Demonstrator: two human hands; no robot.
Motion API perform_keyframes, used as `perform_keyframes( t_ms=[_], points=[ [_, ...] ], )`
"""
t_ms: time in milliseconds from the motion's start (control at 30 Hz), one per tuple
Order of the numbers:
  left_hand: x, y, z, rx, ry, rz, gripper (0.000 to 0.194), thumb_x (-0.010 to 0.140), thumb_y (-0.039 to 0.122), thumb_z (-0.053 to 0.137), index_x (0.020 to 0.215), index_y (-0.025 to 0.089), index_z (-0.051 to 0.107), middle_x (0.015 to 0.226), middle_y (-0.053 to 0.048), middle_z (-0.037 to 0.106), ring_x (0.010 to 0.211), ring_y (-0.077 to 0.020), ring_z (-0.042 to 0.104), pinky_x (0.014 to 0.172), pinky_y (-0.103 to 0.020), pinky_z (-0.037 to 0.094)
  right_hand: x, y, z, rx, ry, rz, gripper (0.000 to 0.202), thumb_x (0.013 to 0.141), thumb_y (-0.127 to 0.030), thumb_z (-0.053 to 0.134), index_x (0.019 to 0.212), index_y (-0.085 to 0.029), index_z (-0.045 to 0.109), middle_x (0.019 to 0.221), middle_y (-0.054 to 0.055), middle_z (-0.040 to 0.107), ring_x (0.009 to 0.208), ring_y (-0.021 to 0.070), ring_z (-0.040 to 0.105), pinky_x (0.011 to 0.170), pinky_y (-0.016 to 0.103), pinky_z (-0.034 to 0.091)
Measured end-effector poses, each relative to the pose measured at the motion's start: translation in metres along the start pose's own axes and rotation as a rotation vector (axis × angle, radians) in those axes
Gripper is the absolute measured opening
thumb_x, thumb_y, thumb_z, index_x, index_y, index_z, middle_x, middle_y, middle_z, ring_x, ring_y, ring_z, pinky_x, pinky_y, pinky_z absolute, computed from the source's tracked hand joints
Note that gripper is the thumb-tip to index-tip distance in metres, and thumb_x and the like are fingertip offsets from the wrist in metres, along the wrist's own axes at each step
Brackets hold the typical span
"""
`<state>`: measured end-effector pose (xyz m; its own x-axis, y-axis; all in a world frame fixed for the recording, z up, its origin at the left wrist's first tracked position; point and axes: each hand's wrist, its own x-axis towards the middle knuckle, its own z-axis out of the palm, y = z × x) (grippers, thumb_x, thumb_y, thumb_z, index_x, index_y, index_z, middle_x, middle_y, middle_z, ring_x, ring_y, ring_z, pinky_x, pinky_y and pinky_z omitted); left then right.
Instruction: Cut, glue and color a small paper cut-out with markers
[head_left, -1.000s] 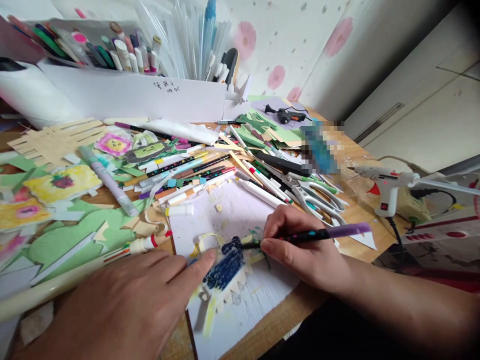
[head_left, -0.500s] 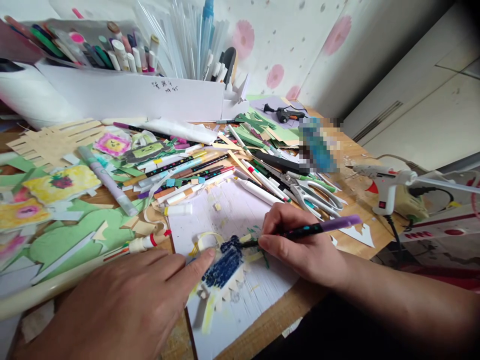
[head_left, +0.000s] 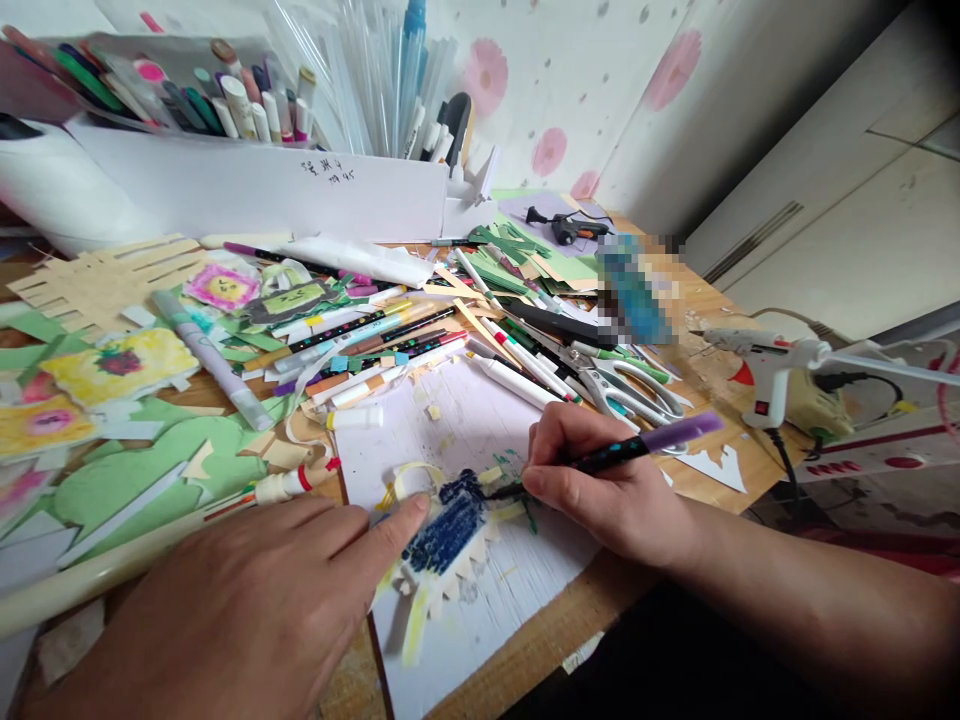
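A small paper cutout [head_left: 444, 535] with a zigzag edge and pale strips lies on a white board [head_left: 517, 590], its middle coloured dark blue. My left hand [head_left: 247, 590] rests at its left, the outstretched index fingertip pressing on the cutout's edge and the other fingers partly bent. In my right hand [head_left: 592, 485] is a marker pen [head_left: 611, 455] with a black dotted barrel and a purple end, gripped like a writing pen. Its dark tip points at the upper right edge of the blue patch; whether it touches cannot be made out.
Loose markers [head_left: 367, 335] pile up behind the board, beside silver scissors [head_left: 626, 395]. A white glue gun [head_left: 780, 365] stands at the right. Painted paper pieces [head_left: 120, 365] and green scraps [head_left: 165, 455] cover the left. A long white box [head_left: 277, 190] with pens stands at the back.
The pen tip has shifted very slightly right, away from the blue patch, and its purple end sits a little higher. My left hand keeps its place.
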<state>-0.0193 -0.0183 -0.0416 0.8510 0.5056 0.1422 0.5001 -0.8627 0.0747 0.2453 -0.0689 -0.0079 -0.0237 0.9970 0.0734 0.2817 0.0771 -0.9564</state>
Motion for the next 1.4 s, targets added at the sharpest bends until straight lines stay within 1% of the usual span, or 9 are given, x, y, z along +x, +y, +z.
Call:
perform_keyframes(
  t_ms=[167,433,500,567,700,900,1067,1200,1400],
  points=[
    [0.0,-0.0006,0.0013,0.018,0.006,0.002,0.061,0.082,0.006,0.035,0.129,0.039,0.057,0.083,0.0,0.069,0.071,-0.0222,0.064,0.065,-0.039,0.047,-0.0003,-0.0022,-0.0008,0.019,0.013,0.037,0.018,0.077,-0.019,0.063,0.065,-0.019,0.05,0.057,-0.004,0.049,0.051,0.0098,0.043,0.046,0.022,0.034],
    [-0.0006,-0.0013,0.0009,0.003,0.019,0.003,0.059,0.08,0.008,0.037,0.127,0.039,0.058,0.08,0.0,0.069,0.069,-0.0224,0.064,0.063,-0.039,0.047,-0.0004,-0.0025,-0.0008,0.003,0.001,0.032,0.018,0.078,-0.02,0.063,0.065,-0.02,0.049,0.058,-0.004,0.049,0.051,0.0102,0.044,0.047,0.022,0.035],
    [-0.0009,-0.0016,0.0005,0.006,0.008,0.002,0.06,0.08,0.008,0.038,0.128,0.039,0.057,0.082,0.0,0.07,0.07,-0.0224,0.064,0.065,-0.039,0.047,0.0,-0.0019,-0.0005,0.009,-0.005,0.031,0.018,0.077,-0.02,0.062,0.065,-0.02,0.049,0.058,-0.003,0.049,0.051,0.0102,0.044,0.046,0.023,0.035],
    [-0.0004,-0.0019,0.0007,-0.01,0.028,0.01,0.061,0.079,0.008,0.039,0.129,0.039,0.056,0.084,0.0,0.071,0.071,-0.0225,0.065,0.066,-0.038,0.047,0.0003,-0.0011,-0.0004,0.006,0.011,0.031,0.018,0.078,-0.02,0.062,0.065,-0.02,0.049,0.058,-0.003,0.049,0.052,0.0106,0.044,0.047,0.023,0.035],
    [0.0027,-0.0017,0.0018,-0.049,0.056,0.009,0.058,0.082,0.008,0.035,0.128,0.038,0.056,0.083,0.001,0.071,0.07,-0.0215,0.065,0.065,-0.038,0.046,0.0003,0.0012,-0.0006,-0.001,0.019,0.022,0.018,0.077,-0.02,0.062,0.064,-0.02,0.048,0.058,-0.004,0.047,0.051,0.0107,0.042,0.047,0.024,0.033],
    [0.0031,-0.0008,0.0011,-0.045,0.062,0.014,0.056,0.085,0.008,0.032,0.127,0.038,0.055,0.082,0.001,0.07,0.069,-0.0207,0.065,0.064,-0.039,0.044,-0.0005,0.0031,0.0001,-0.003,0.028,0.041,0.017,0.077,-0.02,0.062,0.065,-0.02,0.049,0.058,-0.004,0.048,0.052,0.0105,0.042,0.047,0.024,0.032],
    [0.0019,-0.0005,0.0007,-0.024,0.055,0.023,0.058,0.082,0.007,0.035,0.126,0.037,0.057,0.077,0.002,0.069,0.066,-0.0211,0.063,0.063,-0.037,0.044,-0.001,0.0012,0.001,0.027,0.023,0.036,0.017,0.076,-0.02,0.062,0.065,-0.019,0.05,0.058,-0.004,0.049,0.051,0.0101,0.043,0.047,0.023,0.033],
    [0.0025,-0.0009,0.0019,-0.004,0.038,0.018,0.06,0.078,0.009,0.04,0.128,0.038,0.057,0.083,0.001,0.07,0.07,-0.0214,0.064,0.065,-0.037,0.046,0.0,0.0,-0.0006,0.04,-0.005,0.023,0.017,0.075,-0.019,0.063,0.064,-0.019,0.049,0.057,-0.004,0.049,0.05,0.0089,0.041,0.045,0.022,0.032],
    [0.0019,-0.0014,0.0003,-0.016,0.048,0.016,0.059,0.084,0.006,0.033,0.128,0.038,0.055,0.08,0.001,0.069,0.069,-0.0204,0.064,0.064,-0.037,0.045,0.0024,0.0005,-0.0028,0.031,-0.01,0.049,0.018,0.074,-0.018,0.063,0.063,-0.019,0.05,0.055,-0.005,0.047,0.048,0.0082,0.039,0.044,0.021,0.03]
  ],
)
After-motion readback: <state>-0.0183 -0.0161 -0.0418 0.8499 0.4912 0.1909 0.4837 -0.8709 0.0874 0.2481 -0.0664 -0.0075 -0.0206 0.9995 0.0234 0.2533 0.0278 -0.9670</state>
